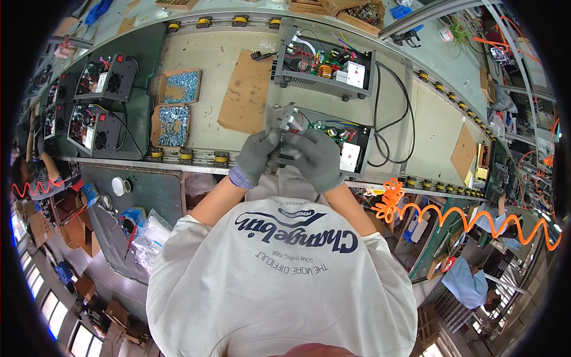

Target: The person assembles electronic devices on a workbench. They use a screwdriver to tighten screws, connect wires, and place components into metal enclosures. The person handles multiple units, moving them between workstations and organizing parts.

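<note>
Both my hands wear grey gloves and meet at the left end of the nearer open electronics unit (pixel 363 146), a dark metal chassis with a circuit board, wires and a white box inside. My left hand (pixel 257 156) has its fingers closed at the unit's end panel. Close beside it, my right hand (pixel 314 157) bends over the same end, its fingertips drawn together near the left fingertips. Whatever small part lies between the fingers is hidden. A similar open unit (pixel 324 85) sits just behind, its boards and coloured wires exposed.
Two cardboard trays (pixel 189 102) of small metal fasteners lie to the left, beside a flat cardboard sheet (pixel 245 92). More open units (pixel 98 128) stand farther left. A black cable (pixel 410 116) loops on the right. An orange coiled hose (pixel 470 221) hangs at the near right.
</note>
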A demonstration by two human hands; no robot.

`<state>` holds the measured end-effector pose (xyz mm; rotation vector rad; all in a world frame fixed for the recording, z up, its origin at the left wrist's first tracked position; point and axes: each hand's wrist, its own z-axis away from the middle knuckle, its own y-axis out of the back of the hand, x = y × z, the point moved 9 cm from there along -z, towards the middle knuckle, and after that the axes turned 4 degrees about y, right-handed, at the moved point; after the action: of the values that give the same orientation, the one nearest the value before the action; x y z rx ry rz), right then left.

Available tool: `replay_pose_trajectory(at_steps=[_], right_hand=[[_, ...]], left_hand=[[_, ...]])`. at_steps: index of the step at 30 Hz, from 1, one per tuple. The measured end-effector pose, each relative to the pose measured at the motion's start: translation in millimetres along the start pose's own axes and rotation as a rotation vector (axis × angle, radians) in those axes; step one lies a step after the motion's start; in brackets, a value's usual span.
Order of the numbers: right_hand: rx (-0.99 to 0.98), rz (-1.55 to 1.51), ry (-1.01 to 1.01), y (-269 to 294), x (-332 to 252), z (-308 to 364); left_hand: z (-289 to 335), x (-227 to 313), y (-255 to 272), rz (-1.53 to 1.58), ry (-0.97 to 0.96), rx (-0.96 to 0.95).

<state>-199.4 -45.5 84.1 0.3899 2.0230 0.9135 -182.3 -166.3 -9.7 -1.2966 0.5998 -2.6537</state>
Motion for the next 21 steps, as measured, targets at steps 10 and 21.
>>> replay_pose_trajectory(at_steps=[10,21], right_hand=[[-0.173,-0.363,-0.19,-9.6,23.4,4.1],[0.105,-0.447,-0.378,-2.1,32.7,-1.2]], left_hand=[[-7.9,-12.4,6.1,-0.338,-0.41,-0.018],[8.5,29.6,-9.4,-0.259,-0.563,0.054]])
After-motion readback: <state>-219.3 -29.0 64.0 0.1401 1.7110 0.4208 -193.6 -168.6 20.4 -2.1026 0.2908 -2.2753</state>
